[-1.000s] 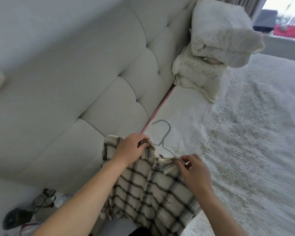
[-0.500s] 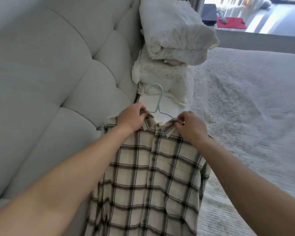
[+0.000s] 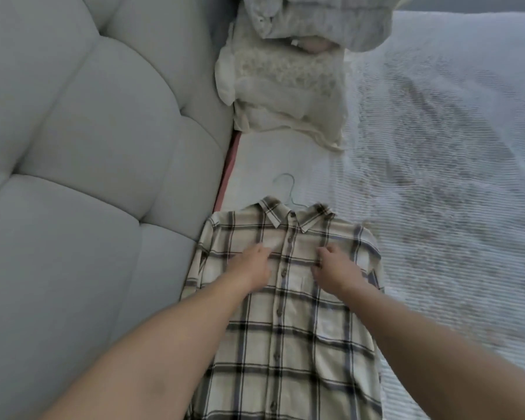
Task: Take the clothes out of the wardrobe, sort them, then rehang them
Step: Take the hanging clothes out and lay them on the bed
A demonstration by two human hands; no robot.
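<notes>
While both forearms reach forward, cream-and-black plaid button-up shirt [image 3: 285,313] lies flat, front up, on white textured bedspread [image 3: 437,207], likely spread for sorting; left hand [image 3: 250,265] rests on chest panel, fingers loosely extended, gripping nothing; right hand [image 3: 335,269] curled, seemingly pinching fabric beside placket; pale wire hanger [image 3: 288,189] hook pokes past collar; shirt's left edge nearly touches grey tufted headboard [image 3: 88,147]; open room rightward; cream lacy pillows [image 3: 285,86] beyond.

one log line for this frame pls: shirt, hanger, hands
plaid shirt: flat on bed, buttoned | hanger: inside, hook out at collar | left hand: on chest | right hand: on chest, fingers curled
</notes>
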